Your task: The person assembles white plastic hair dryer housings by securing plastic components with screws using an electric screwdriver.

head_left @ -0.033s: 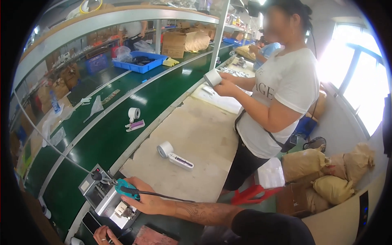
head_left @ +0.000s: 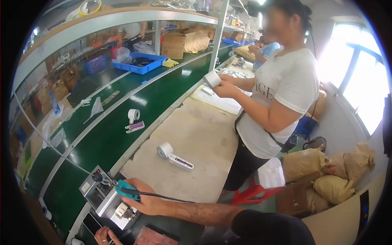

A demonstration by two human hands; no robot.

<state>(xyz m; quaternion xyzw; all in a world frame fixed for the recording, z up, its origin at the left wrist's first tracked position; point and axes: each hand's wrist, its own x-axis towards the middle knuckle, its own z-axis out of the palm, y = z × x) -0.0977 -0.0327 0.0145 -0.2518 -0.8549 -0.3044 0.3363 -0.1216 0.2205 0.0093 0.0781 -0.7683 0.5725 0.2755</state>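
My right hand (head_left: pixel 143 197) is wrapped round a teal electric screwdriver (head_left: pixel 122 187) with a black cord, above a silver screw-feeder-like box (head_left: pixel 118 212). My left hand (head_left: pixel 107 237) is at the lower edge with its fingers curled; a ring is on one finger. What it holds, if anything, cannot be made out. Beside it are a phone-like dark device (head_left: pixel 91 223) and a thin dark object (head_left: pixel 125 234). Beyond my right hand, a white handheld device (head_left: pixel 174 156) with a round head and an open-looking handle lies on the pale worktop (head_left: pixel 196 134).
Another white device (head_left: pixel 134 121) with a purple handle part lies on the green conveyor belt (head_left: pixel 102 134). A blue tray (head_left: pixel 139 65) stands farther back. At right, a co-worker (head_left: pixel 277 90) holds a white round part (head_left: pixel 212 79). A red stool (head_left: pixel 251 196) and brown sacks (head_left: pixel 332 188) are beyond.
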